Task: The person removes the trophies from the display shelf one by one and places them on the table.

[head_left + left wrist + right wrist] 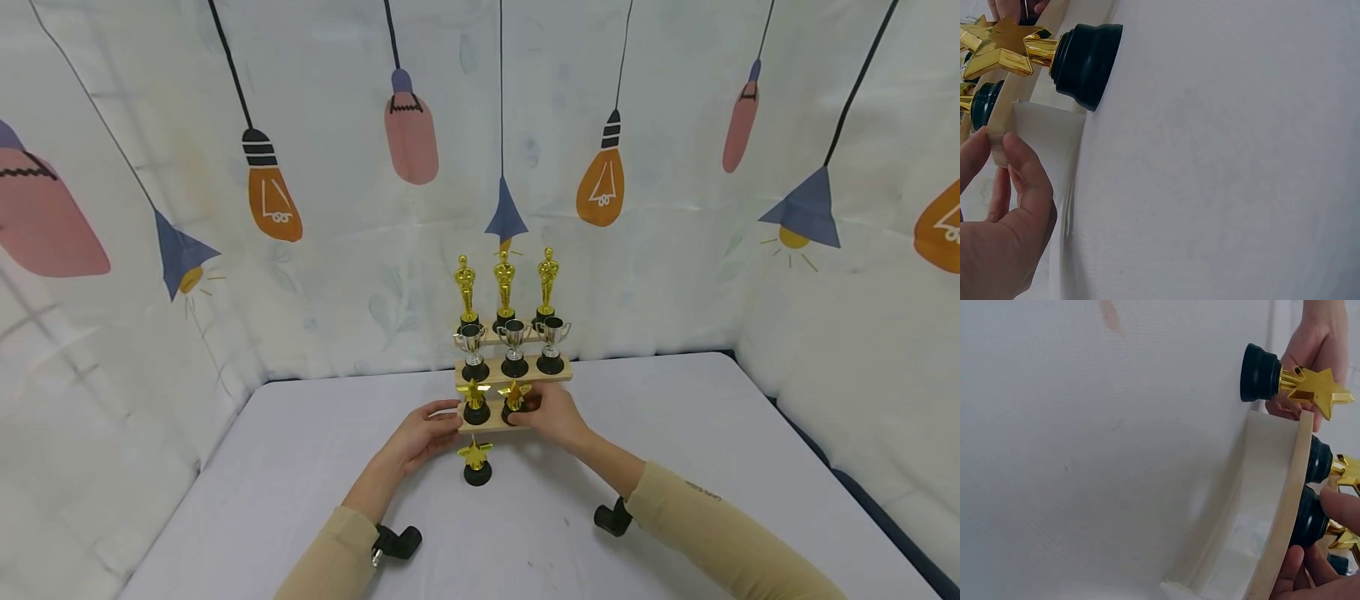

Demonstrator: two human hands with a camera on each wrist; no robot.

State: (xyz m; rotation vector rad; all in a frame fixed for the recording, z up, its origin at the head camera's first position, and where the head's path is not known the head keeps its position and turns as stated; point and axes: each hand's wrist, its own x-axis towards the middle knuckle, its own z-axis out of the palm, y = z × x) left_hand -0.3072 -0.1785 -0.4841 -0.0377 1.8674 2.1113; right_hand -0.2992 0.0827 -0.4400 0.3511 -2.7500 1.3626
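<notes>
My right hand (557, 412) holds a gold star trophy (514, 393) by its black round base, at the bottom tier of a wooden tiered stand (491, 427). In the right wrist view, thumb and fingers lie about that base (1311, 519). My left hand (420, 437) pinches the left end of the bottom board (999, 139) between thumb and fingers. Beside the held trophy, a second star trophy (476, 410) stands upright on the same tier. A third star trophy (477, 473) stands on the table in front of the stand.
Silver cup trophies (514, 346) stand in a row on the middle tier, and gold figure statuettes (505, 283) on the top one. A white cloth covers the table (337, 483). Behind it hangs a curtain (337, 292) printed with lamps.
</notes>
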